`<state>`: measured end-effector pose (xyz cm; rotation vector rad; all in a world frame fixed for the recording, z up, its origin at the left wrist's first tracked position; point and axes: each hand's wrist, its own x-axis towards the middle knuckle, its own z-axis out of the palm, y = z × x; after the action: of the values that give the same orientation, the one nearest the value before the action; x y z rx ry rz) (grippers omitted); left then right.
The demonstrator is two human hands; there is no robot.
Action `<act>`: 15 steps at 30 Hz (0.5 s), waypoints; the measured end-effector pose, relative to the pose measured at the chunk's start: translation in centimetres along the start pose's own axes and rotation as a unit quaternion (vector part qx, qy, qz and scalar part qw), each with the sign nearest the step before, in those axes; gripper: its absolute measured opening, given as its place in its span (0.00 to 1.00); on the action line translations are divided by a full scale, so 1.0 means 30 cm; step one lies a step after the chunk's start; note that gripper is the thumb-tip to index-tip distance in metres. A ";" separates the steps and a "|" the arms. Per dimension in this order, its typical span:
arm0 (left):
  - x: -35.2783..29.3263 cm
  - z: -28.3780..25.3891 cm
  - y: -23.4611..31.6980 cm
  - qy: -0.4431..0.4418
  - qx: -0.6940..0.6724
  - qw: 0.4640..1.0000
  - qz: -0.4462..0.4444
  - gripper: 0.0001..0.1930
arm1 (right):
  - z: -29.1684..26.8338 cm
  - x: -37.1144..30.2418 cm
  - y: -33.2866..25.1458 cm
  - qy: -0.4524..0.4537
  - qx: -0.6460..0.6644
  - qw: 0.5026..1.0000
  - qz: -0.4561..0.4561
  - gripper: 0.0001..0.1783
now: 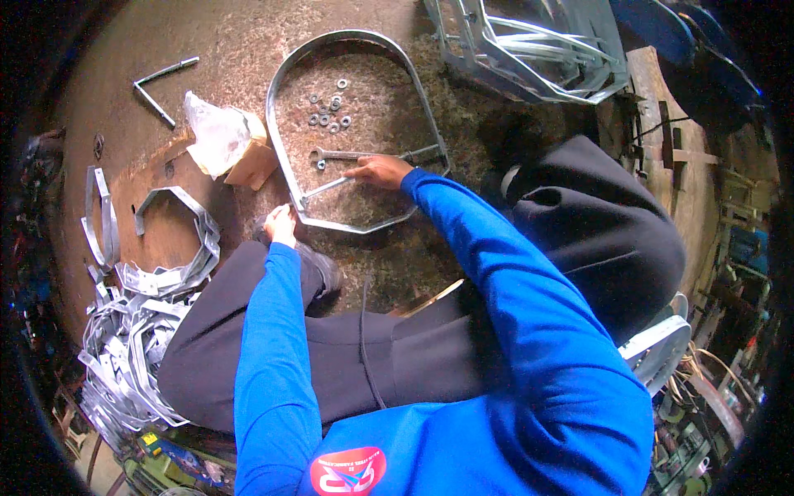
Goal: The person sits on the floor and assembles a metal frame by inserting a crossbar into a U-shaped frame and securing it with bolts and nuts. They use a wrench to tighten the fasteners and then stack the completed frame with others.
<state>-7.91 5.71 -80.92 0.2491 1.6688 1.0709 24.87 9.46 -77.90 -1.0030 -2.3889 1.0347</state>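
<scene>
A flat-strip metal hoop (275,142), rounded at the far end and angled at the near end, lies on the floor before me. A thin metal rod (325,188) crosses it between its two sides. My right hand (385,171) is inside the hoop, its fingers closed around the rod. Beside those fingers lies a spanner (339,155), its handle end partly behind the hand. At the hoop's near left corner, by the rod's end, my left hand (281,223) has its fingers closed on the strip; any small part between them is hidden. Several nuts (335,104) lie inside the hoop.
Left of the hoop stands a cardboard box (251,157) with a plastic bag (211,132). An L-shaped rod (155,101) lies farther off. Bent metal strips (136,347) are heaped at the left. A stack of metal frames (538,50) is at the far right, near wooden planks (662,157).
</scene>
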 end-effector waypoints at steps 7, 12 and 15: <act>-0.025 0.010 0.034 0.013 0.025 1.000 -0.013 0.08 | 0.090 0.005 0.033 0.091 -0.083 0.992 0.016 0.09; -0.061 0.062 0.082 0.058 0.275 0.960 0.012 0.08 | 0.077 -0.045 -0.020 0.166 -0.181 0.966 0.078 0.11; -0.185 0.139 0.121 0.255 0.580 0.712 0.303 0.10 | -0.090 -0.125 -0.221 0.316 -0.125 0.916 0.212 0.14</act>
<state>-3.41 6.42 -74.55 1.5205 2.7109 0.3258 25.85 4.87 -71.33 -1.6959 -1.8218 0.4092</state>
